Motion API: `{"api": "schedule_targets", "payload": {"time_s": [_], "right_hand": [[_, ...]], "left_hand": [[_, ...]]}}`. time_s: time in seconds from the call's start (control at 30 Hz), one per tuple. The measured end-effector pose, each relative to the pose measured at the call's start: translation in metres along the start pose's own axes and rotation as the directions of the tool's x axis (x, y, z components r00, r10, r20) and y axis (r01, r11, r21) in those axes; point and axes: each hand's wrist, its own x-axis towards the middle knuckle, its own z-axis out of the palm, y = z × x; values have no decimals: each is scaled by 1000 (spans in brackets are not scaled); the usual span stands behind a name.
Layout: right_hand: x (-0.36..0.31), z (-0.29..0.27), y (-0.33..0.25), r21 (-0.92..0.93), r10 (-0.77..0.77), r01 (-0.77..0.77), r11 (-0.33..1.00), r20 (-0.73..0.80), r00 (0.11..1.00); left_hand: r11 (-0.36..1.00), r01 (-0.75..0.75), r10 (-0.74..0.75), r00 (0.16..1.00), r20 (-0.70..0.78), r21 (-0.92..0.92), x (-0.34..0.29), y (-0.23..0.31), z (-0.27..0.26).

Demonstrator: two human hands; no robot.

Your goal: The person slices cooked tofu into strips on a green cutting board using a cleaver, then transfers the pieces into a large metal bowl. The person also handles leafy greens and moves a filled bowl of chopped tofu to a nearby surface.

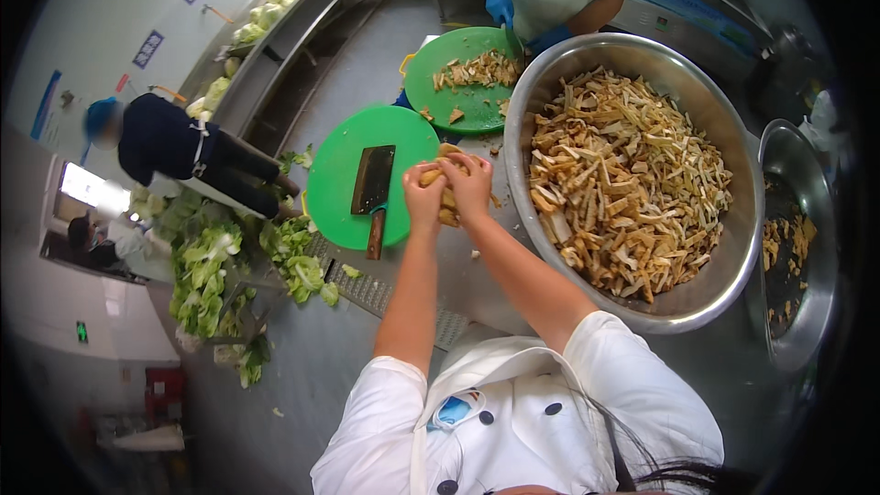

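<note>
My left hand [424, 194] and my right hand [470, 185] are close together over the right edge of the near green round cutting board [332, 185]. Between them, both are closed around a bunch of brown-and-tan fried tofu pieces [448, 209], mostly hidden by my fingers. On the board, left of my hands, a cleaver [373, 180] lies flat with its wooden handle toward me. To the right of my hands stands a large steel bowl [524, 174] heaped with fried tofu strips [632, 188].
Across the table, a co-worker's blue-gloved hand [498, 2] holds a knife at another green board [426, 73] with cut strips. A second steel basin [779, 133] stands far right. Leafy greens [206, 280] are piled at left, near another person [174, 137] bending over.
</note>
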Motion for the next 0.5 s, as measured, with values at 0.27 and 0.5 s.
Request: {"api": "schedule_targets", "payload": {"time_s": [0.27,0.5], "right_hand": [[48,5,100,186,286,-275,943,-32,958],[43,-18,79,172,358,-346,923,-48,932]], "left_hand": [[988,-83,53,974,219,128,40,-104,28],[956,-168,17,849,528,240,87,-106,-8]]}}
